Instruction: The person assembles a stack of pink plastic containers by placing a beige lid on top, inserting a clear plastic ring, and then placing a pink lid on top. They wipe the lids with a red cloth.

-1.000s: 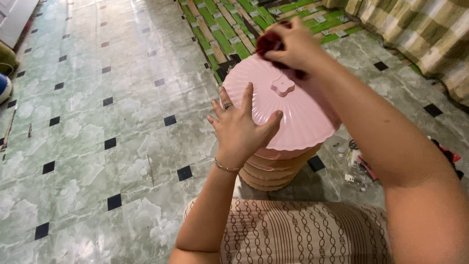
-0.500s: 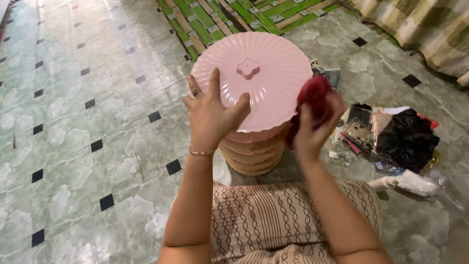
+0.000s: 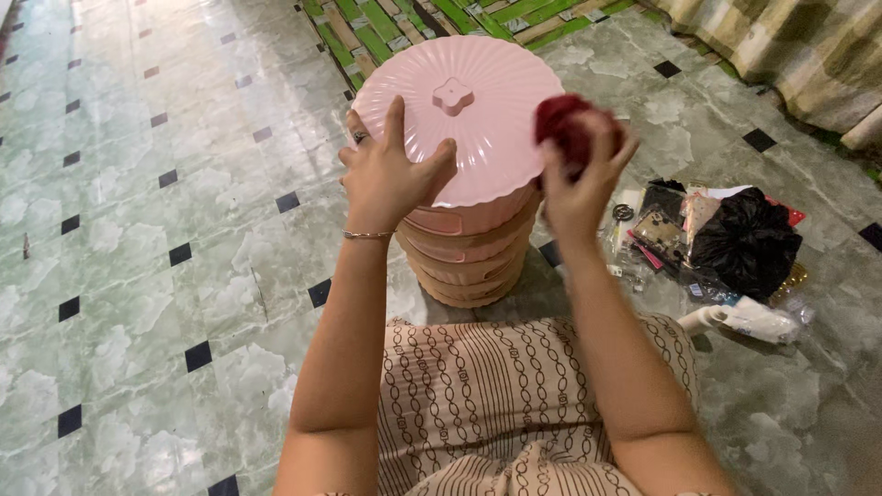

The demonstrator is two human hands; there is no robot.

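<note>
Left hand: the left hand point(image 3: 390, 174) lies flat on the round pink ribbed plastic lid point(image 3: 459, 115), fingers spread apart over its rim at 9 o'clock, gripping nothing.
Right hand: the right hand point(image 3: 579, 188) is clamped on a crumpled dark red cloth point(image 3: 571, 129), pressed to the lid's edge at 3 o'clock.
Lid: it sits tilted atop a stack of round pink plastic containers point(image 3: 469, 253), with a small clover-shaped knob point(image 3: 453, 95) at its centre.
Stack: it stands on the pale green marble-pattern tiled floor point(image 3: 156, 230), just at 12 o'clock of the person's beige chain-patterned lap point(image 3: 496, 395).
Clutter: a black plastic bag point(image 3: 746, 243) and small packets lie at 3 o'clock of the stack.
Mat: a green and tan woven mat point(image 3: 404, 23) lies at 12 o'clock.
</note>
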